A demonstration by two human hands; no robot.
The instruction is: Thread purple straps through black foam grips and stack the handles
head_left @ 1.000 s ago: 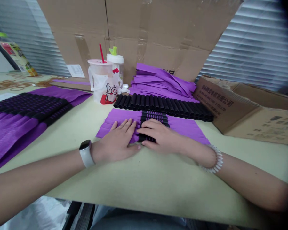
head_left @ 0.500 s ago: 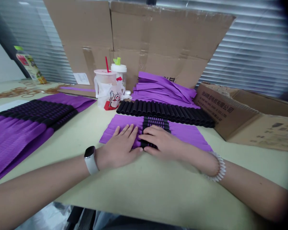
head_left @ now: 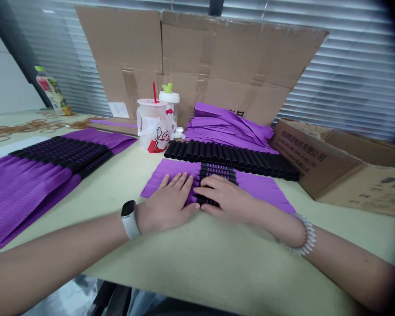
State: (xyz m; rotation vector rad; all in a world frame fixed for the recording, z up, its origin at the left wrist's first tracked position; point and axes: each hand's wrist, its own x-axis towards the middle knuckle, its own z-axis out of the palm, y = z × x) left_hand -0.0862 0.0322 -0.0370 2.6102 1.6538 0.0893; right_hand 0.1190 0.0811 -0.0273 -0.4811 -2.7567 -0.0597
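**Rubber bands:** loose tan rubber bands (head_left: 19,128) lie far left of the pleated purple sheet (head_left: 266,191), the sheet under both hands.
**Bottle:** a plastic drink bottle (head_left: 52,91) stands behind the rubber bands.
**Second stack:** a purple pleated stack (head_left: 26,193), banded by black ribbed tubes (head_left: 61,151), lies well left of the sheet.
**Left hand:** the left hand (head_left: 166,205) lies flat, palm down, fingers spread, on the sheet's left half. It is fully open and grips nothing. A white smartwatch (head_left: 129,218) sits on the wrist.
**Cup and jar:** a plastic cup (head_left: 149,115) with a red straw and a white-lidded jar (head_left: 169,98) stand behind the sheet's left end.
**Sheet:** its long axis and fine ribbed pleats run left to right. A black tube band (head_left: 217,170) crosses its middle, front to back.
**Tube row:** a row of black tubes (head_left: 230,158) lies just beyond the sheet's far edge, leaving little room that way.
**Strips:** loose purple strips (head_left: 230,127) are piled behind the tube row.
**Right hand:** the right hand (head_left: 225,197) lies open and flat across the tube band, gripping nothing, just beside the left hand. A white coiled bracelet (head_left: 303,237) circles the wrist.
**Carton:** an opened cardboard carton (head_left: 316,162) sits right of the sheet, beyond its far right corner.
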